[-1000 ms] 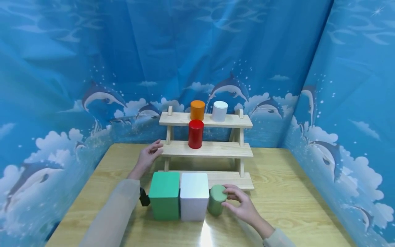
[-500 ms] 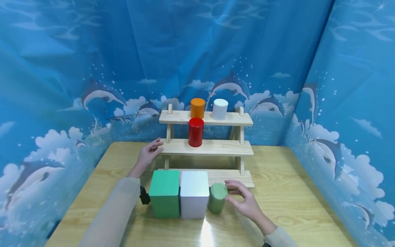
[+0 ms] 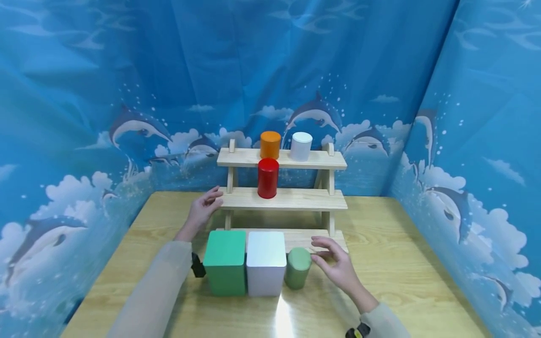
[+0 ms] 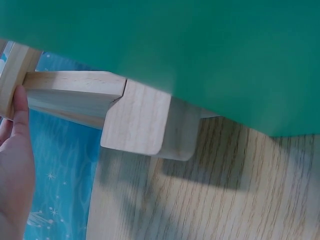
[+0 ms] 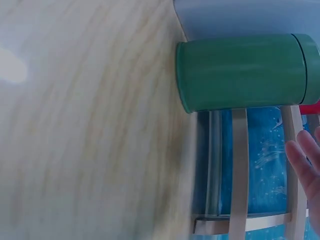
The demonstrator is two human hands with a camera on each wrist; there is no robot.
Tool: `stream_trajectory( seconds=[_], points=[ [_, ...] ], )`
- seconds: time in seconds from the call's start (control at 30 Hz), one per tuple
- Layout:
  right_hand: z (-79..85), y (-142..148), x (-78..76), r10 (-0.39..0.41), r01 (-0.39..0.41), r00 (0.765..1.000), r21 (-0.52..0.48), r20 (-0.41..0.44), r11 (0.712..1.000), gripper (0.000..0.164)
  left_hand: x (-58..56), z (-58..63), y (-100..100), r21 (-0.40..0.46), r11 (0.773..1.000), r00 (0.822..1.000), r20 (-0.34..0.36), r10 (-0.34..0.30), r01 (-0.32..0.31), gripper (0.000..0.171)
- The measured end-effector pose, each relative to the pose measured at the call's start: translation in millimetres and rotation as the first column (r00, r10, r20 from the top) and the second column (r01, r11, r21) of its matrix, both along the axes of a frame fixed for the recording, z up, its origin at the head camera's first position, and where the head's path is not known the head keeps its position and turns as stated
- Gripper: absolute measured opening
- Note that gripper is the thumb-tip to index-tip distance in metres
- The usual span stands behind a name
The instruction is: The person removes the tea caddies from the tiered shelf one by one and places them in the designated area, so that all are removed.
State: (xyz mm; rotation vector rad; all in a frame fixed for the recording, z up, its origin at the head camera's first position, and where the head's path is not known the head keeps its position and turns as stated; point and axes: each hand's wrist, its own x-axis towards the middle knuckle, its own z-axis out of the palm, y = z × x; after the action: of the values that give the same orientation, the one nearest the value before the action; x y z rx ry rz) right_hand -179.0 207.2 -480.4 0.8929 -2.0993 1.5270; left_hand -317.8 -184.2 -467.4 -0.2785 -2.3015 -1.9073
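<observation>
Beside my parted right grip (image 3: 339,267), the green cylinder (image 3: 297,273) seemed stiff, slippery, best held mid-side; whether my left grip (image 3: 201,210) clasped, I couldn't tell.

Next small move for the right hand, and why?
Probably ease the bare right hand rightward, clear of the muted-green upright cylinder. The cylinder stands on the wood-grain table beside the white box-shaped block, and the hand is open, not wrapped round it, so backing off sideways seems least likely to knock it.
</observation>
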Motion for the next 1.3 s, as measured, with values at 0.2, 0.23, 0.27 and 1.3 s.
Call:
stream_trajectory(
  seconds=[0.2, 0.23, 0.27, 1.3],
  points=[
    [24.5, -7.1, -1.0, -0.025, 0.025, 1.0, -0.001, 0.004, 1.0, 0.036, -1.3, -1.0, -0.8, 0.0, 1.0, 1.0, -0.006, -0.012, 0.012, 0.042],
    [27.5, -7.8, -2.3, -0.027, 0.027, 1.0, -0.004, 0.01, 1.0, 0.035, -1.6, -1.2, -0.9, -0.003, 1.0, 1.0, -0.008, -0.012, 0.012, 0.043],
    [30.1, -8.3, -4.0, -0.027, 0.027, 1.0, -0.006, 0.012, 1.0, 0.035, -2.0, -1.4, -0.9, -0.004, 1.0, 1.0, -0.01, -0.012, 0.012, 0.043],
    [98.6, -31.6, -60.3, -0.042, 0.043, 0.99, -0.005, 0.137, 0.999, 0.033, 0.7, 2.0, 1.0, 0.036, 0.999, 1.0, -0.002, -0.015, 0.015, 0.04]
  ],
)
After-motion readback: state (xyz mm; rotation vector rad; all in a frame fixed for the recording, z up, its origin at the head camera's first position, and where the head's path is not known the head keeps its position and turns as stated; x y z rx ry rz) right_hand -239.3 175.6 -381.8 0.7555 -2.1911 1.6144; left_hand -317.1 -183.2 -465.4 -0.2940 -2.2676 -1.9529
